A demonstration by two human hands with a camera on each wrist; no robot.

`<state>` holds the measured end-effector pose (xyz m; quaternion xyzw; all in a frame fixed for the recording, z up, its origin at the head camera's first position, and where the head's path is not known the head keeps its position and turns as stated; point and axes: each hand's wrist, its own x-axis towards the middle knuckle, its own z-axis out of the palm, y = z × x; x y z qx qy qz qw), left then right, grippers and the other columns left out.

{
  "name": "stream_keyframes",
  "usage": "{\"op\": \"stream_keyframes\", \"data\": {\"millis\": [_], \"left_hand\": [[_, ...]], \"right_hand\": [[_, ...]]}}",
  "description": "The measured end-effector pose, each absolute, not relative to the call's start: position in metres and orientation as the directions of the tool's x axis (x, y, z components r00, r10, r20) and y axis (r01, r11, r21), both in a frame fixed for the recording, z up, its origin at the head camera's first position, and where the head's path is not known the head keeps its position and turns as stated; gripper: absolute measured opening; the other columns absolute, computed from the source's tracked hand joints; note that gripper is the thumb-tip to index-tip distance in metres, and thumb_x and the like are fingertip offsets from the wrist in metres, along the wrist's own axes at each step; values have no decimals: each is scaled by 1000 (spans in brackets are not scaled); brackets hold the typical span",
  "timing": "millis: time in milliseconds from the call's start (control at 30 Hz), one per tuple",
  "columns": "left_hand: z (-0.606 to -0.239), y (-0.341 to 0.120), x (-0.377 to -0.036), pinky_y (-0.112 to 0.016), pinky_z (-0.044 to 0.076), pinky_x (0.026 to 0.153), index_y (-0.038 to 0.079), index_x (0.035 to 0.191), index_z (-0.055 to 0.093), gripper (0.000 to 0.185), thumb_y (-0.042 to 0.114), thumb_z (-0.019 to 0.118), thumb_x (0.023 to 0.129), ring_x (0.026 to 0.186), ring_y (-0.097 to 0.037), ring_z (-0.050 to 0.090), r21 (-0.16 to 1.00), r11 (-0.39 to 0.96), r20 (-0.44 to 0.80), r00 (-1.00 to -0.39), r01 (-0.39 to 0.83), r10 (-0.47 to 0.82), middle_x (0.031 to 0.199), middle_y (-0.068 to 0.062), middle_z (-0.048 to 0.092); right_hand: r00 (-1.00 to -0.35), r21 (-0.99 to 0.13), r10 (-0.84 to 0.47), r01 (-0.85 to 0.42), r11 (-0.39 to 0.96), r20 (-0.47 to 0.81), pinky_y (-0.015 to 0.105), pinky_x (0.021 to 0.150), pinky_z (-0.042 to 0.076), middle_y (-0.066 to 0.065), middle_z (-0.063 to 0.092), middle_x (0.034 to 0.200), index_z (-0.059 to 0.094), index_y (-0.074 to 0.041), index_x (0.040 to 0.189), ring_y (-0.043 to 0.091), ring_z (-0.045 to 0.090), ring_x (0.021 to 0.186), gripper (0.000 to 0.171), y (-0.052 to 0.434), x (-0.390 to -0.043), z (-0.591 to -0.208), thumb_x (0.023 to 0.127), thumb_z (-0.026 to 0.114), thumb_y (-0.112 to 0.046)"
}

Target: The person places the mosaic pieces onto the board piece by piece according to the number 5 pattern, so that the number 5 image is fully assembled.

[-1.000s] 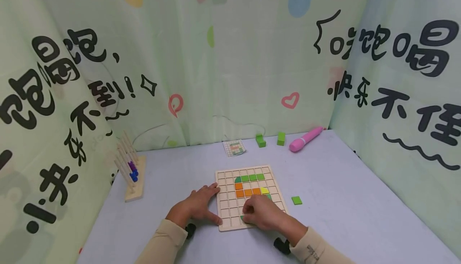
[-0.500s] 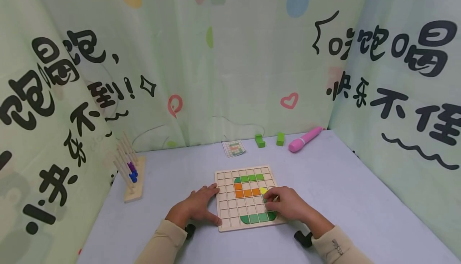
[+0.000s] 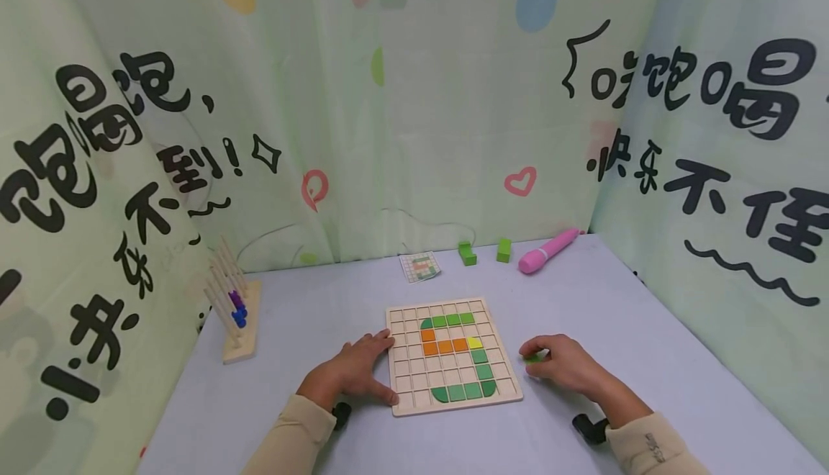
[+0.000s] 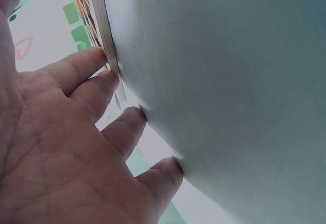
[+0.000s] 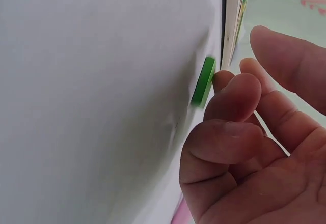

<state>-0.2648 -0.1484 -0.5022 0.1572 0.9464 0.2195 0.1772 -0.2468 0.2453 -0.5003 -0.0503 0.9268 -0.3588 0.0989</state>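
Both hands work: my left hand (image 3: pixel 352 374) lies flat, fingers straight against the square wooden grid board (image 3: pixel 399 404). My right hand (image 3: pixel 562 364) touches the flat green square tile (image 5: pixel 204 81) with curled fingertips; whether it grips I cannot tell

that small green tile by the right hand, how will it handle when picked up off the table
The green tile looks thin, flat and rigid, so it probably will not bend or roll. Lying flush on the table, it likely needs a fingertip under an edge or a slide first. It seems light; the right hand already touches it.
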Motion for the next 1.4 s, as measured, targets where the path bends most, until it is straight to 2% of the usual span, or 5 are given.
{"op": "stream_keyframes", "data": {"millis": [367,667,800,1000,1400], "left_hand": [[-502,-149,-265,-66,22,125,13,158,43,107,46,95,71,158,-38,25,470,856,-274,-886,215,374,171,-2,30],[-504,-149,-266,-67,22,125,13,158,42,107,46,95,71,158,-39,24,479,849,-270,-883,223,385,171,-2,29],[-503,-149,-266,-67,21,125,12,158,43,107,46,95,71,158,-39,24,477,848,-265,-882,230,389,171,-3,29],[-503,-149,-266,-67,21,125,11,158,43,107,46,95,71,158,-40,25,473,848,-261,-882,237,392,171,-4,29],[-503,-149,-266,-67,22,124,12,158,42,107,46,95,71,157,-38,26,473,847,-261,-880,243,397,171,-4,30]], "right_hand": [[-981,-636,-142,-23,771,-136,32,74,50,10,70,121,74,-7,116,21,57,91,29,259,-251,-500,87,77,-7],[-986,-534,-150,-91,841,-69,48,87,56,9,70,113,76,-5,110,24,62,99,23,251,-252,-506,87,75,-2],[-987,-516,-145,-88,852,-71,43,81,55,7,67,104,73,-5,103,23,59,94,17,249,-252,-505,86,77,-3],[-985,-557,-171,-120,822,-40,27,64,43,1,58,79,64,-10,89,16,52,76,15,248,-251,-502,85,78,-4],[-981,-712,-183,-86,696,-60,27,67,47,1,62,87,68,-7,97,17,55,84,13,214,-251,-495,88,77,-4]]}}
